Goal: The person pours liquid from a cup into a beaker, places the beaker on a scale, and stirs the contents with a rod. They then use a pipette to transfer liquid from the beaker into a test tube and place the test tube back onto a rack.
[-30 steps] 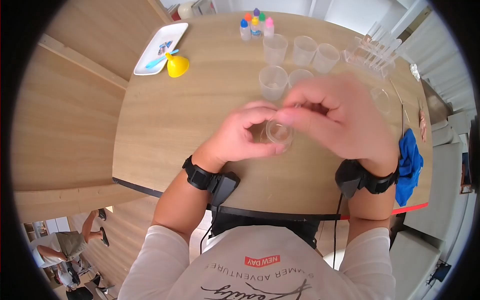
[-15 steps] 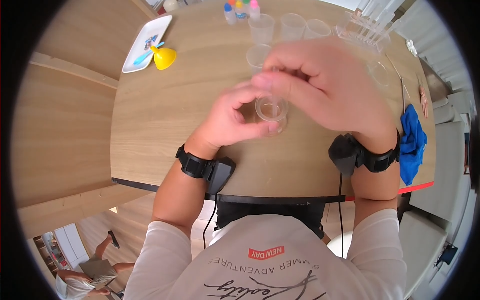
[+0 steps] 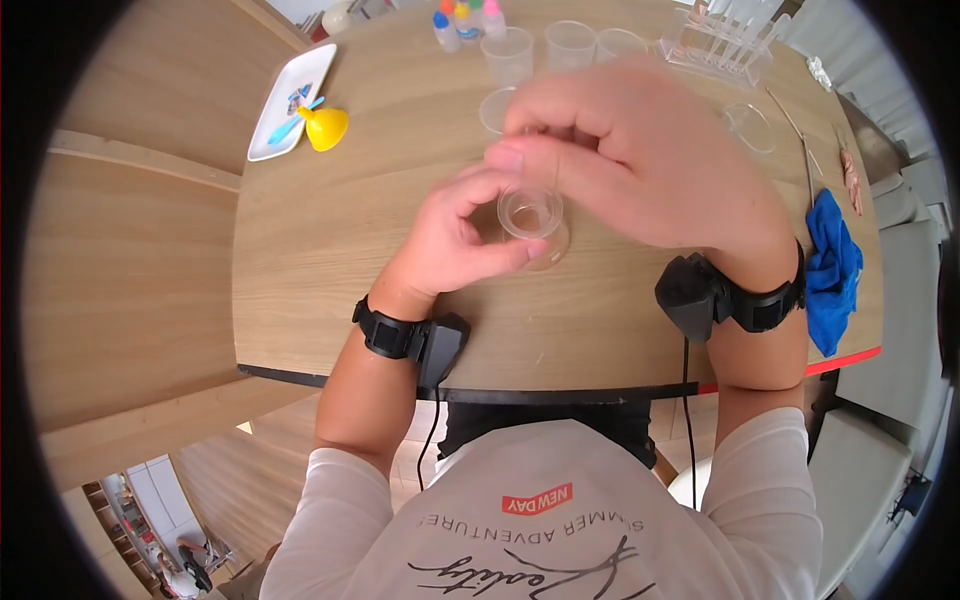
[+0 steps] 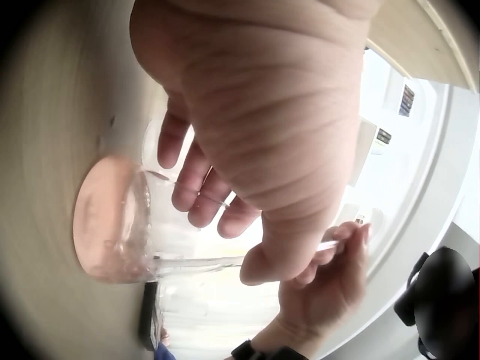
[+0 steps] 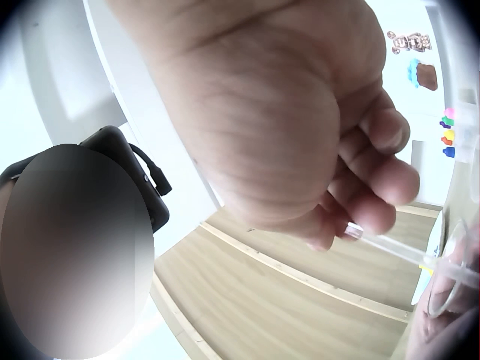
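Observation:
My left hand [image 3: 465,230] grips a clear flask [image 3: 553,250] by its neck, thumb on the near side and fingers round the far side. Peach-coloured liquid [image 4: 112,225] shows at the flask's base in the left wrist view, close to the tabletop. Above the mouth, my right hand [image 3: 640,160] pinches the upper end of a thin clear rod [image 5: 394,247] between thumb and fingers. The rod's lower part runs down into the flask in the left wrist view. In the head view, the right fingers hide most of the rod.
Several clear plastic cups [image 3: 507,58] stand beyond my hands, beside small dropper bottles [image 3: 447,38]. A test-tube rack [image 3: 715,50] is at far right. On the left lie a white tray [image 3: 262,150] and a yellow funnel [image 3: 326,130]; a blue cloth [image 3: 832,270] lies right.
My right hand has shifted left and farther away over the flask mouth, still pinching the rod. The left hand keeps its grip on the flask. The head view itself has shifted.

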The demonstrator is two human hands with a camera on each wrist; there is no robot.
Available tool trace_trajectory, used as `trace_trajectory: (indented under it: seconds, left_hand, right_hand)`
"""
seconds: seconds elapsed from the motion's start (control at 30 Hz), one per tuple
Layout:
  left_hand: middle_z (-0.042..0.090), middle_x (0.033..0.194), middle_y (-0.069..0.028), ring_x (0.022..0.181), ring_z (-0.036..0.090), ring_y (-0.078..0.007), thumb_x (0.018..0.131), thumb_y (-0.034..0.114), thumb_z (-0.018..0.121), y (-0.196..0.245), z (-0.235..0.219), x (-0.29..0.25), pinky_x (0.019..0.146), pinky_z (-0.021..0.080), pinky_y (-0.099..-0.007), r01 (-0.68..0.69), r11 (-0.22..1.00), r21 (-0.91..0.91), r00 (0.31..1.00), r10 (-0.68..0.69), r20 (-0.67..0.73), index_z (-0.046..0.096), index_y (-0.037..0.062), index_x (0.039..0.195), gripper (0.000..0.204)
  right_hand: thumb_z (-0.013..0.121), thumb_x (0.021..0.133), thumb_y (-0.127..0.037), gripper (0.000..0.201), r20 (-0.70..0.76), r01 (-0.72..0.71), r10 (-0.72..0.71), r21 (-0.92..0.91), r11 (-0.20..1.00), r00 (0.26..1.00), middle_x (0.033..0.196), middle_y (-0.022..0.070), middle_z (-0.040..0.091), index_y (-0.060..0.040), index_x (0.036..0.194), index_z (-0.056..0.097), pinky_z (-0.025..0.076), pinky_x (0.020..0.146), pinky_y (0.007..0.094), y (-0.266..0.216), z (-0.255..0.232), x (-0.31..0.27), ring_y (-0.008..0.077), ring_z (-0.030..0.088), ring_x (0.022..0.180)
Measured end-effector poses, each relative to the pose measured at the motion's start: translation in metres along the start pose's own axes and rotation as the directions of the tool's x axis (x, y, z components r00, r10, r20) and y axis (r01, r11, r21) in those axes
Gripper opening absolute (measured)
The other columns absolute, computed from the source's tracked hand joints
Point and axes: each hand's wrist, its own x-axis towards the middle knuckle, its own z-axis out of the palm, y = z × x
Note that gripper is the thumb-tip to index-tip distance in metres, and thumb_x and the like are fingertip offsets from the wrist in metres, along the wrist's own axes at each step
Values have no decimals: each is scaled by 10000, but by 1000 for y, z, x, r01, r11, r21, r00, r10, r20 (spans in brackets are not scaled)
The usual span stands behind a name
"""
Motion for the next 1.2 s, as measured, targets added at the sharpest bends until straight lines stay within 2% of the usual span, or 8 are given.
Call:
trace_trajectory:
  seconds: [0.13, 0.2, 0.37, 0.63, 0.77, 0.9, 0.97, 1.2]
  left_hand:
    - [680, 1032, -36, 1007, 611, -161, 735, 119, 829, 11, -4, 4, 920, 474, -325, 109, 992, 71, 993, -111, 33, 675, 48, 1092, 395]
    - [682, 1032, -31, 1010, 607, -153, 736, 123, 830, 17, -2, 2, 923, 471, -320, 189, 981, 53, 980, -192, 56, 676, 49, 1087, 390]
    - [683, 1046, -33, 1013, 611, -157, 728, 131, 838, 23, -9, 10, 938, 468, -319, 182, 969, 167, 970, -205, 132, 679, 50, 1098, 410]
    - [681, 1119, -87, 1047, 633, -221, 732, 142, 852, 6, -19, 12, 963, 478, -336, 1, 988, 154, 981, -32, 194, 663, 45, 1157, 475]
    - [670, 1133, -90, 1028, 641, -259, 744, 146, 848, 13, -13, 6, 903, 502, -343, -112, 972, 208, 987, 85, 135, 646, 81, 1228, 529]
    - [661, 1039, -90, 942, 635, -264, 740, 177, 846, 11, -12, 6, 813, 505, -353, -157, 955, 250, 985, 133, 110, 660, 82, 1193, 499]
    - [658, 999, -88, 908, 632, -268, 737, 191, 846, 10, -10, 8, 784, 503, -359, -182, 952, 247, 982, 162, 100, 667, 80, 1173, 485]
    - [652, 915, -91, 848, 615, -287, 738, 205, 833, 9, -10, 10, 740, 485, -376, -256, 925, 280, 965, 231, 120, 663, 72, 1063, 390]
  right_hand:
    - [652, 903, -203, 184, -102, 31, -26, 48, 998, 994, 625, 60, 560, -33, 832, 662, 352, 506, 313, 1, 1, -1, 169, 451, 527]
    - [658, 900, -207, 183, 104, -184, 174, 95, 978, 979, 620, 50, 558, -35, 838, 666, 348, 506, 314, -11, -9, -3, 167, 448, 528]
    - [627, 892, -227, 208, -23, -4, 4, 12, 1000, 1000, 650, 105, 588, -41, 806, 667, 406, 545, 363, -2, -5, -4, 248, 523, 570]
    - [608, 887, -246, 234, 90, -58, 62, -43, 997, 994, 706, 136, 625, -48, 770, 652, 447, 588, 438, -9, -3, -1, 348, 604, 665]
    - [688, 874, -178, 154, -106, 5, -12, -72, 997, 994, 668, 106, 580, -54, 789, 653, 400, 544, 367, -7, 6, 4, 296, 544, 594]
    - [648, 875, -160, 154, 144, -11, 9, 13, 1000, 990, 680, 112, 594, -48, 773, 619, 422, 545, 407, -10, -1, 3, 323, 572, 621]
    - [650, 875, -155, 121, -48, -26, 24, -40, 999, 999, 700, 99, 620, -59, 802, 649, 432, 542, 389, -11, 2, 2, 311, 579, 614]
    - [660, 864, -147, 86, 43, -35, 37, -52, 998, 998, 710, 91, 633, -66, 838, 675, 449, 546, 376, -10, 0, 2, 292, 600, 613]
